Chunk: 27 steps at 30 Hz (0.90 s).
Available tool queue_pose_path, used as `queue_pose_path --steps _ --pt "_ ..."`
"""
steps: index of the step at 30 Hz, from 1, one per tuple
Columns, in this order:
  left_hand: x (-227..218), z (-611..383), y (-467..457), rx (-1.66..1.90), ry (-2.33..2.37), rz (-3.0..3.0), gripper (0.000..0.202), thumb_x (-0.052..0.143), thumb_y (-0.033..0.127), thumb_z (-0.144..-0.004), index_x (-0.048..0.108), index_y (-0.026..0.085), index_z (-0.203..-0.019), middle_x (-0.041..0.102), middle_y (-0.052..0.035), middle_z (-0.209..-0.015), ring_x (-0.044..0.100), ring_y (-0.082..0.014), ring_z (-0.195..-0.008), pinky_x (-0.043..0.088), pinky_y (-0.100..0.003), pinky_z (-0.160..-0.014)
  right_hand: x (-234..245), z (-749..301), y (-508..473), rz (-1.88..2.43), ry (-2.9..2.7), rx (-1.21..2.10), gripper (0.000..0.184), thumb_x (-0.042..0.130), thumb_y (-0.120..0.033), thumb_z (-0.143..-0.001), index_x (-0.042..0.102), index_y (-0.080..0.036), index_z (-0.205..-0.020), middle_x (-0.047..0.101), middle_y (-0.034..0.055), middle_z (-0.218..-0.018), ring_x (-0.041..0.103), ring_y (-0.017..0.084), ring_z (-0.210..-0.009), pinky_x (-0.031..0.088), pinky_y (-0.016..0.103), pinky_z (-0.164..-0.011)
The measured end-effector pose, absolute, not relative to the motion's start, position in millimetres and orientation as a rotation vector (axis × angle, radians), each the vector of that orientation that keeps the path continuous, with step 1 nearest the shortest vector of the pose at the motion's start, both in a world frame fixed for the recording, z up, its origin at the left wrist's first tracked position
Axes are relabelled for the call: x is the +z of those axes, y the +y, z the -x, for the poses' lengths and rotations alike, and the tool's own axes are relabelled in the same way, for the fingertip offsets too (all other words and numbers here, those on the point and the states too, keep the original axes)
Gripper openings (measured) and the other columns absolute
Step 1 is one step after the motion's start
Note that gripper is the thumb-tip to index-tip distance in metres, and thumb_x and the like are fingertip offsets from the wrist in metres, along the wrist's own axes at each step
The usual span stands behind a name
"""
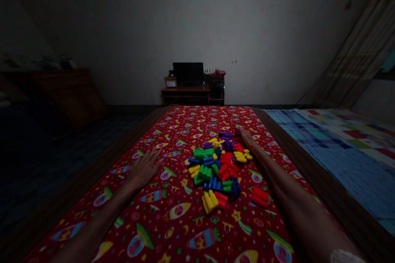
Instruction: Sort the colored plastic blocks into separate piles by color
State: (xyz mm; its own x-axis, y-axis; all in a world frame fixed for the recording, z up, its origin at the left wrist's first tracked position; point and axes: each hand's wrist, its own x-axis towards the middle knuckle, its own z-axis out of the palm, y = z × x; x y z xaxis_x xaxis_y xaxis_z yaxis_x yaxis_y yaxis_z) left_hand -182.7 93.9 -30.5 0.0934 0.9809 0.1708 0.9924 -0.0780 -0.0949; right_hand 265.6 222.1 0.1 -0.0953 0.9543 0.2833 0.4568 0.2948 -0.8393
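Note:
A loose heap of plastic toy blocks [205,172], made of joined tubes in red, yellow, green, blue and purple, lies on a red patterned cloth [173,234]. To the left of the heap, my left hand [145,168] rests flat on the cloth with fingers spread, holding nothing. My right hand [246,136] is at the far right side of the heap, beside the purple blocks [227,144]. It reaches forward with its fingers stretched out; whether it touches a block I cannot tell. One red block [259,196] lies apart, near my right forearm.
Beyond the cloth's far edge stands a small desk [185,89] with a dark monitor [188,73]. A bed with a blue checked sheet [311,144] is on the right. A wooden cabinet [68,94] stands at the left, and a curtain [348,61] hangs at the right.

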Motion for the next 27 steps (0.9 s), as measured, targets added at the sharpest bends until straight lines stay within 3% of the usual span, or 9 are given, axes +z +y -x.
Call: queue_pose_path --steps 6,13,17,20,23,27 --pt "-31.3 184.4 95.4 -0.185 -1.96 2.2 0.059 0.025 0.044 -0.094 0.041 0.016 -0.143 0.041 -0.0111 -0.15 0.034 -0.0289 -0.14 0.03 -0.048 -0.11 23.1 -212.6 211.2 1.082 -2.147 0.903 0.055 0.043 -0.066 -0.085 0.073 -0.023 -0.102 0.072 0.0023 -0.106 0.061 0.026 -0.109 0.042 0.042 -0.102" --pt "-31.3 181.3 94.4 -0.261 -1.966 2.217 0.059 0.026 0.043 -0.093 0.04 0.016 -0.143 0.037 -0.0115 -0.152 0.032 -0.03 -0.141 0.03 -0.051 -0.109 40.2 -188.4 164.9 0.823 -2.284 1.048 0.069 0.031 -0.072 -0.087 0.062 -0.025 -0.127 0.06 0.0026 -0.133 0.052 0.023 -0.125 0.035 0.042 -0.11" --pt "-30.2 184.1 93.5 -0.38 -1.946 2.279 0.058 0.023 0.042 -0.094 0.043 0.013 -0.141 0.042 -0.0135 -0.149 0.035 -0.0295 -0.139 0.028 -0.049 -0.112 39.1 -229.1 146.1 1.106 -2.015 0.912 0.074 0.025 -0.071 -0.089 0.053 -0.022 -0.136 0.051 0.0062 -0.142 0.041 0.026 -0.135 0.029 0.047 -0.113" --pt "-21.1 173.4 89.4 -0.659 -1.887 2.331 0.06 0.018 0.042 -0.096 0.036 0.011 -0.144 0.044 -0.0139 -0.147 0.039 -0.0267 -0.136 0.031 -0.046 -0.112 26.6 -272.8 108.0 1.349 -1.86 0.744 0.068 0.023 -0.064 -0.092 0.05 -0.023 -0.139 0.051 0.0066 -0.142 0.04 0.027 -0.136 0.027 0.05 -0.114" --pt "-4.7 138.2 71.0 -0.788 -1.632 2.489 0.061 0.021 0.048 -0.097 0.028 0.015 -0.149 0.037 -0.0132 -0.152 0.033 -0.0282 -0.14 0.029 -0.049 -0.113 4.5 -298.6 52.3 1.471 -1.856 0.612 0.063 0.023 -0.058 -0.095 0.047 -0.023 -0.142 0.05 0.008 -0.143 0.04 0.025 -0.136 0.031 0.047 -0.113" --pt "15.7 62.4 21.6 -0.611 -1.062 2.785 0.065 0.043 0.057 -0.091 0.031 0.029 -0.148 0.023 -0.0091 -0.158 0.013 -0.0357 -0.146 0.013 -0.062 -0.114 -24.4 -293.4 -1.0 1.511 -1.977 0.455 0.061 0.031 -0.056 -0.094 0.041 -0.024 -0.145 0.031 0.0097 -0.155 0.026 0.025 -0.143 0.029 0.047 -0.114"
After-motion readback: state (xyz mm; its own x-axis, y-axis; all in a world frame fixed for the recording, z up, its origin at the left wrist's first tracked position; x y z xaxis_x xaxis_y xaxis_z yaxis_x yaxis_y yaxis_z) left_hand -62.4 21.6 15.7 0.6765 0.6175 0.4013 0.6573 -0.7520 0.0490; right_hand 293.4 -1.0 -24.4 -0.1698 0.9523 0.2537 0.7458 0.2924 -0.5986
